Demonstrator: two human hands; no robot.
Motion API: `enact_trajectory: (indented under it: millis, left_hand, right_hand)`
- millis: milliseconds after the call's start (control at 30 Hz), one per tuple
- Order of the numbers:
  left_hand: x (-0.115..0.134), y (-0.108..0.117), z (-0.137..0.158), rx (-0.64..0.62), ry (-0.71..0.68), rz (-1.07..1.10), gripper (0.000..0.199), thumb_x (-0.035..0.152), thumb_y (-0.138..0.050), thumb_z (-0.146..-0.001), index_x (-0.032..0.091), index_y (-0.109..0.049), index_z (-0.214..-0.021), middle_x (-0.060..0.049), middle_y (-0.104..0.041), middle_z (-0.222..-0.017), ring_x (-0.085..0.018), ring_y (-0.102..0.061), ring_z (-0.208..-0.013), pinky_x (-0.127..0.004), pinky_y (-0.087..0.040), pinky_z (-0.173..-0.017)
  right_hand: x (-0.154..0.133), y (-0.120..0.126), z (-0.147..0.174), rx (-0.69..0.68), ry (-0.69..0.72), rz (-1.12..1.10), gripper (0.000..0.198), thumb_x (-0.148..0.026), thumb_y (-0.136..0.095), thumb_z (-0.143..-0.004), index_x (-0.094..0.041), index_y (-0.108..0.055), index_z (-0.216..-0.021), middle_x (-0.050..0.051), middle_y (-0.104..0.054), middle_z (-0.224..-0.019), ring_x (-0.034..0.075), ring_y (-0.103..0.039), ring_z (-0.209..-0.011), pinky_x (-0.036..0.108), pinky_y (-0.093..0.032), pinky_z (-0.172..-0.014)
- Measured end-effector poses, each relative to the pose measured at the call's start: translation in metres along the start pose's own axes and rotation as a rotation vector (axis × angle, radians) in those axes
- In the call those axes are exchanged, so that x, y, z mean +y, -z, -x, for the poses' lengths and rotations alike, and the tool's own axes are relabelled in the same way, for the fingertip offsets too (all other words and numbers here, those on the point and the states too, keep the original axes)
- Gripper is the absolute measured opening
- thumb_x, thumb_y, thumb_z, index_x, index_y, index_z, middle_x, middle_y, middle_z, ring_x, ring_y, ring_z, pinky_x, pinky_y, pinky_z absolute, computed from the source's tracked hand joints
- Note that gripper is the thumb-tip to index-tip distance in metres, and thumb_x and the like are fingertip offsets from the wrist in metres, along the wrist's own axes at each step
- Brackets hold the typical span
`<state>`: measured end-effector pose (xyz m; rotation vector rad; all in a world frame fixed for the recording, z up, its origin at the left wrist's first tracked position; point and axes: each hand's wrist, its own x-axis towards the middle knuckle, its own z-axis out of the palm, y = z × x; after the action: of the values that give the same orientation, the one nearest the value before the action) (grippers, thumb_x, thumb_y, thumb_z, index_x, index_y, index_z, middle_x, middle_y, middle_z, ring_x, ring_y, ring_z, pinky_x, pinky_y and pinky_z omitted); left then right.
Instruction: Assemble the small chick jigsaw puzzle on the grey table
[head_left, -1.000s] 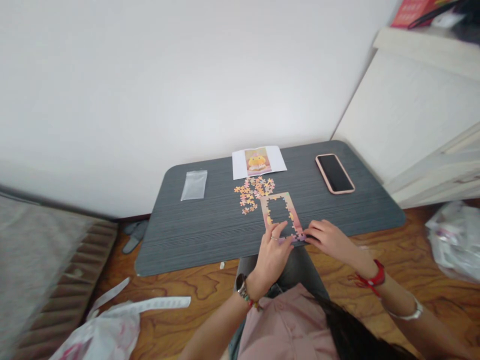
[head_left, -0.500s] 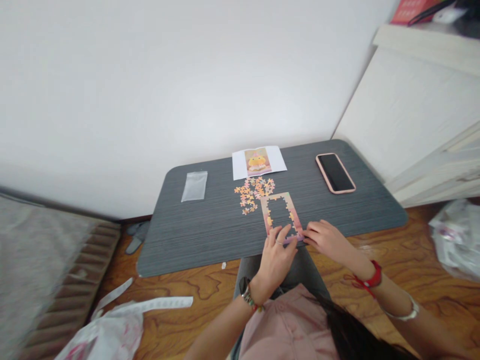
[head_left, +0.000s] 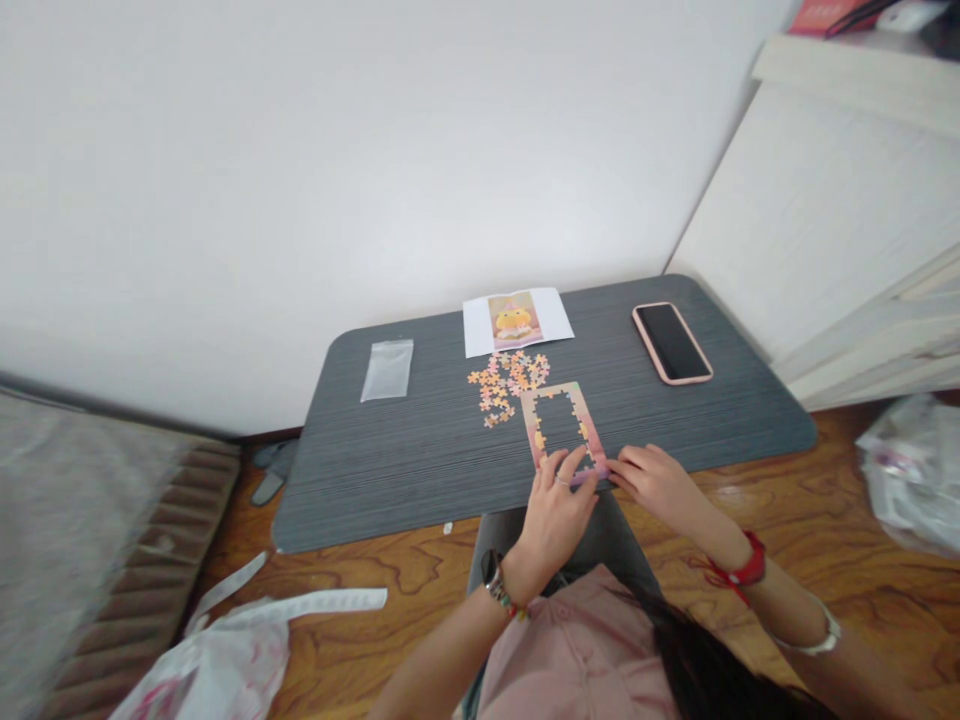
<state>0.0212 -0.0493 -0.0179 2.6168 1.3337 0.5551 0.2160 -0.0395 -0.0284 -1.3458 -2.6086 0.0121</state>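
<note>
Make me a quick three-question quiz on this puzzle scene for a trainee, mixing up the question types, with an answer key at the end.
1. At which corner of the puzzle border are the fingertips of the right hand?
2. True or false: the middle of the puzzle border is completely filled with pieces.
3. Which item lies closest to the right end of the table? A) clear bag B) phone C) printed sheet

Key:
1. The near right corner.
2. False; the table shows through the middle.
3. B.

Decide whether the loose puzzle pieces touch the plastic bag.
Apart: the head view shows dark tabletop between the loose puzzle pieces and the plastic bag.
</note>
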Motion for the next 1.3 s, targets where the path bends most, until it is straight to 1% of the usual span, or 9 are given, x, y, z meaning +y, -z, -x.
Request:
enact_trajectory:
  millis: [267, 467, 600, 700, 900, 1067, 1133, 1233, 1300]
  left_hand:
    - [0.001, 0.000, -0.001, -0.035, 0.008, 0.009, 0.028, 0.023, -0.055, -0.081, 0.025, -0.056, -0.109, -0.004, -0.042, -0.131, -0.025, -0.036, -0.118, -0.044, -0.040, -0.097]
    - [0.001, 0.001, -0.001, -0.038, 0.008, 0.016, 0.030, 0.024, -0.052, -0.084, 0.025, -0.054, -0.113, -0.004, -0.042, -0.131, -0.025, -0.036, -0.118, -0.044, -0.040, -0.097]
    - [0.001, 0.002, -0.002, -0.036, 0.009, 0.026, 0.026, 0.023, -0.049, -0.085, 0.025, -0.057, -0.109, -0.004, -0.041, -0.131, -0.025, -0.036, -0.117, -0.043, -0.040, -0.097]
    - [0.000, 0.004, -0.003, -0.034, 0.012, 0.037, 0.024, 0.022, -0.049, -0.085, 0.025, -0.058, -0.107, -0.004, -0.042, -0.130, -0.025, -0.036, -0.117, -0.043, -0.041, -0.097]
    - [0.000, 0.001, -0.003, -0.012, 0.002, 0.013, 0.023, 0.021, -0.048, -0.085, 0.024, -0.059, -0.105, -0.004, -0.043, -0.129, -0.024, -0.036, -0.117, -0.041, -0.042, -0.095]
    - [0.000, -0.005, -0.002, 0.012, -0.018, -0.022, 0.021, 0.020, -0.048, -0.085, 0.024, -0.060, -0.102, -0.003, -0.045, -0.129, -0.024, -0.037, -0.116, -0.041, -0.043, -0.094]
    - [0.000, -0.007, -0.003, 0.017, -0.021, -0.032, 0.020, 0.020, -0.049, -0.084, 0.024, -0.061, -0.100, -0.003, -0.045, -0.129, -0.025, -0.038, -0.116, -0.042, -0.044, -0.093]
    - [0.001, -0.006, -0.005, 0.026, -0.027, -0.034, 0.019, 0.019, -0.050, -0.084, 0.023, -0.062, -0.098, -0.004, -0.047, -0.127, -0.025, -0.038, -0.116, -0.042, -0.044, -0.093]
    - [0.001, -0.004, -0.007, 0.028, -0.020, -0.011, 0.019, 0.019, -0.051, -0.083, 0.024, -0.062, -0.097, -0.004, -0.047, -0.126, -0.024, -0.038, -0.116, -0.042, -0.044, -0.093]
  right_hand:
    - [-0.002, 0.004, -0.002, 0.028, 0.015, 0.037, 0.022, -0.022, -0.043, -0.091, -0.018, -0.065, -0.090, 0.004, -0.057, -0.074, 0.015, -0.050, -0.069, 0.030, -0.031, -0.062]
    - [-0.005, 0.004, 0.000, 0.047, 0.021, 0.069, 0.023, -0.022, -0.042, -0.091, -0.016, -0.064, -0.093, 0.005, -0.056, -0.073, 0.015, -0.049, -0.068, 0.029, -0.030, -0.062]
    - [-0.009, 0.002, 0.004, 0.052, 0.006, 0.099, 0.025, -0.020, -0.040, -0.091, -0.016, -0.064, -0.095, 0.004, -0.054, -0.071, 0.015, -0.047, -0.064, 0.029, -0.029, -0.061]
    - [-0.012, 0.001, 0.006, 0.071, -0.004, 0.089, 0.027, -0.017, -0.037, -0.092, -0.015, -0.063, -0.097, 0.005, -0.055, -0.072, 0.015, -0.048, -0.065, 0.029, -0.030, -0.061]
    - [-0.019, -0.003, 0.010, 0.114, -0.059, 0.043, 0.028, -0.018, -0.035, -0.093, -0.014, -0.063, -0.098, 0.006, -0.055, -0.073, 0.015, -0.048, -0.065, 0.029, -0.032, -0.060]
    - [-0.033, -0.006, 0.013, 0.091, -0.102, 0.150, 0.030, -0.019, -0.038, -0.091, -0.007, -0.057, -0.110, 0.009, -0.057, -0.076, 0.018, -0.050, -0.069, 0.032, -0.033, -0.060]
    - [-0.038, -0.007, 0.013, 0.076, -0.128, 0.164, 0.031, -0.019, -0.038, -0.090, -0.006, -0.056, -0.112, 0.009, -0.056, -0.076, 0.019, -0.051, -0.069, 0.033, -0.034, -0.060]
    - [-0.041, -0.008, 0.013, 0.082, -0.161, 0.123, 0.030, -0.017, -0.037, -0.090, -0.008, -0.057, -0.111, 0.009, -0.056, -0.077, 0.019, -0.052, -0.070, 0.033, -0.036, -0.061]
    - [-0.037, -0.009, 0.013, 0.102, -0.190, 0.076, 0.030, -0.018, -0.036, -0.090, -0.009, -0.058, -0.109, 0.009, -0.056, -0.078, 0.019, -0.052, -0.071, 0.033, -0.038, -0.063]
